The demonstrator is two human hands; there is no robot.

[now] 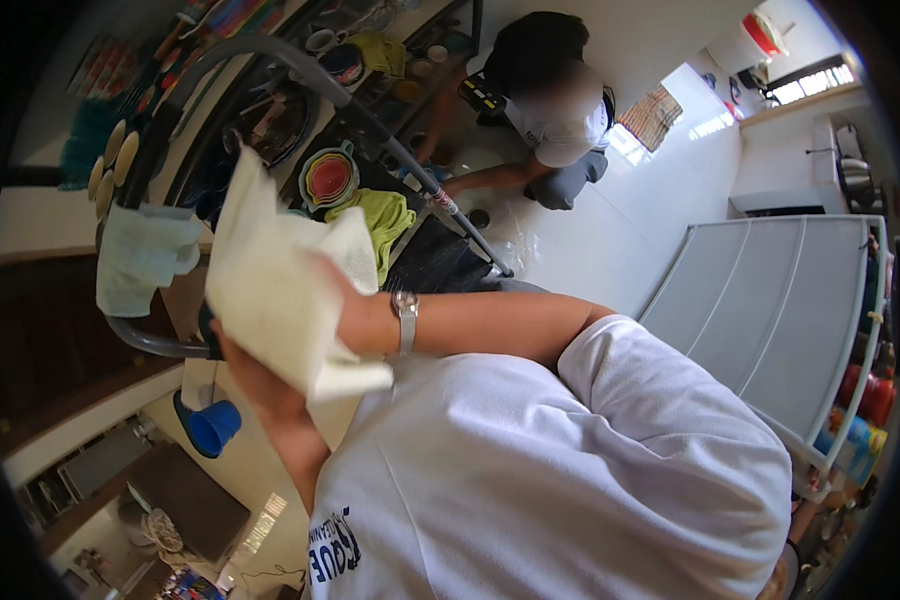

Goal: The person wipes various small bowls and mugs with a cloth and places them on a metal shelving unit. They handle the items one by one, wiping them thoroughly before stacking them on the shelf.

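Note:
A cream cloth [270, 277], blurred by motion, spreads in front of me. My right hand [351, 311], with a metal-banded wristwatch [406, 315] on that arm, is shut on the cloth, its fingers partly covered. My left hand [259, 375] is under the cloth's left edge, close to a grey tubular frame [292, 56]; most of its fingers are hidden. Over the frame hangs a pale blue-green cloth [146, 255]. Just beyond my hands, nested colourful bowls [328, 177] sit beside a yellow-green cloth [390, 225].
A co-worker [562, 127] squats beyond the frame, reaching toward items on the floor. On the right stands a white slatted rack [735, 300]. Lower left are a blue bucket [216, 429] and a dark brown tabletop [187, 499]. A striped mat [651, 118] lies farther back.

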